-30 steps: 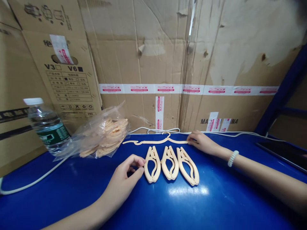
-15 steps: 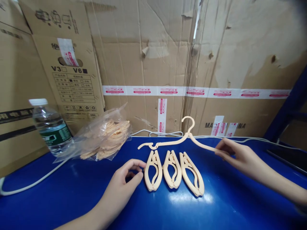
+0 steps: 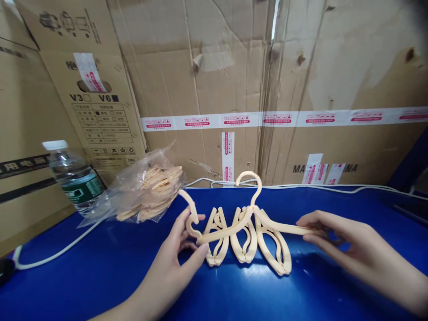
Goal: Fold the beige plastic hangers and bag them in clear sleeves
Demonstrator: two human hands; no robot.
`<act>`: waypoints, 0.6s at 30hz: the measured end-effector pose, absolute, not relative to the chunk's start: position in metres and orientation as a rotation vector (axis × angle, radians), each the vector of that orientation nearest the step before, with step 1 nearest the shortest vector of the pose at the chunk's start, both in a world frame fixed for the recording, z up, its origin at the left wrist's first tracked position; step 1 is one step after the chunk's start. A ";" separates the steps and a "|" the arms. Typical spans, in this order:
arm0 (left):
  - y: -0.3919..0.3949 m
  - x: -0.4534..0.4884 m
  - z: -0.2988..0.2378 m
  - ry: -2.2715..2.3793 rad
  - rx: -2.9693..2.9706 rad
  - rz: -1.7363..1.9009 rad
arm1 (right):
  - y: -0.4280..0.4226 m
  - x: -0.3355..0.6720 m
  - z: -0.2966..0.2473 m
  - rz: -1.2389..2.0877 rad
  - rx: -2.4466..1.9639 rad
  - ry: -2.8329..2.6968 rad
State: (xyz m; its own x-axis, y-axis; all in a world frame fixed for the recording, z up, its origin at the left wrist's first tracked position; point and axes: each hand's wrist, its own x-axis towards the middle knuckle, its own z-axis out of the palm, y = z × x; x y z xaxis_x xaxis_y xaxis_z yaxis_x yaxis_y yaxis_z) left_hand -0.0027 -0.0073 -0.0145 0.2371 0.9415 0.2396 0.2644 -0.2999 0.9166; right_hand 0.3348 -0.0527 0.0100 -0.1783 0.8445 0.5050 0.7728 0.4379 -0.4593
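A thin beige plastic hanger [image 3: 249,214] with an upright hook is held above the blue table [image 3: 100,276]. My right hand [image 3: 337,240] pinches its right arm end. My left hand [image 3: 182,243] grips its left end, thumb under the bar and fingers near the curled tip. Under the hanger lie three beige folded clip pieces [image 3: 247,238] side by side on the table, partly crossed by the hanger bar.
A clear bag of beige plastic parts [image 3: 150,191] lies at the back left, beside a water bottle [image 3: 73,178]. A white cable [image 3: 50,256] runs along the table's back and left. Cardboard boxes [image 3: 234,80] wall off the back.
The hanger has been lifted off the table's back edge and brought toward me over the three clip pieces. My left hand left the leftmost piece and took the hanger's left end.
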 end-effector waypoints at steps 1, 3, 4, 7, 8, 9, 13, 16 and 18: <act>-0.010 -0.003 -0.013 1.119 1.811 1.071 | -0.055 0.331 0.010 0.151 -1.346 -1.991; -0.015 -0.003 -0.010 1.102 1.990 1.042 | -0.058 0.325 0.011 0.193 -1.334 -2.009; -0.016 -0.003 -0.009 1.090 2.061 1.030 | -0.060 0.322 0.012 0.210 -1.333 -2.020; -0.017 -0.005 -0.006 1.077 2.110 0.992 | -0.063 0.318 0.014 0.190 -1.302 -2.116; -0.016 -0.005 -0.005 1.084 2.088 0.977 | -0.064 0.318 0.015 0.141 -1.279 -2.171; -0.015 -0.006 -0.004 1.097 2.056 0.957 | -0.064 0.319 0.016 0.061 -1.254 -2.225; -0.013 -0.007 0.000 1.113 1.942 0.887 | -0.067 0.324 0.016 -0.449 -1.187 -2.313; -0.012 -0.007 -0.001 1.112 1.911 0.874 | -0.070 0.326 0.019 -0.813 -1.131 -2.316; -0.012 -0.007 -0.002 1.123 1.904 0.887 | -0.071 0.325 0.022 -0.989 -1.098 -2.307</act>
State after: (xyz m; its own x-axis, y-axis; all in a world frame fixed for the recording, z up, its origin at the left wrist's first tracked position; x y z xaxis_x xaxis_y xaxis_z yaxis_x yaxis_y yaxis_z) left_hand -0.0071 -0.0122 -0.0019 0.3772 0.9067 0.1888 0.3938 -0.3416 0.8534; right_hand 0.3253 -0.0711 0.0218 -0.6120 0.5071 0.6069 0.7892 0.4414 0.4271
